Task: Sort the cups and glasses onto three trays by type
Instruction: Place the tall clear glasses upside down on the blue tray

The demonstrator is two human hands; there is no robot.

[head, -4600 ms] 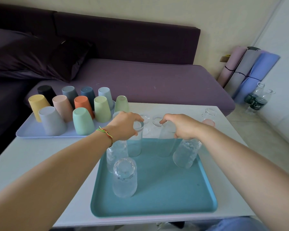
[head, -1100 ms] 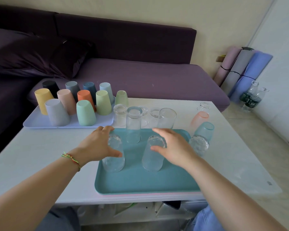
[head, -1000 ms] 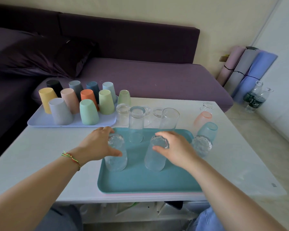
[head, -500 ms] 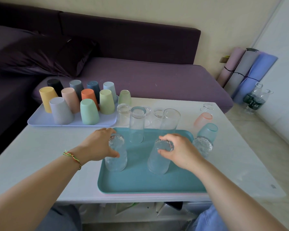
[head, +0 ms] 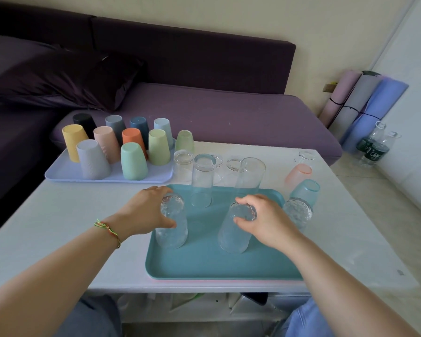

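On the teal tray (head: 204, 266) two textured clear glasses stand upside down. My left hand (head: 146, 210) grips the left textured glass (head: 171, 229) near its top. My right hand (head: 265, 220) holds the right textured glass (head: 233, 234), which is tilted. Two tall smooth glasses (head: 202, 181) (head: 249, 176) stand at the tray's far edge. A third textured glass (head: 298, 212) stands off the tray's right side. The lavender tray (head: 66, 171) at the far left carries several coloured plastic cups (head: 133, 160).
Small clear glasses (head: 183, 164) and a green cup (head: 184, 141) stand behind the teal tray. A pink tinted glass (head: 298, 173), a teal tinted glass (head: 304, 190) and a small clear one (head: 305, 156) stand at the right. A purple sofa (head: 216, 110) is behind the table.
Both hands have closed round the two near textured glasses on the teal tray. The right glass has tipped and shifted slightly to the right.
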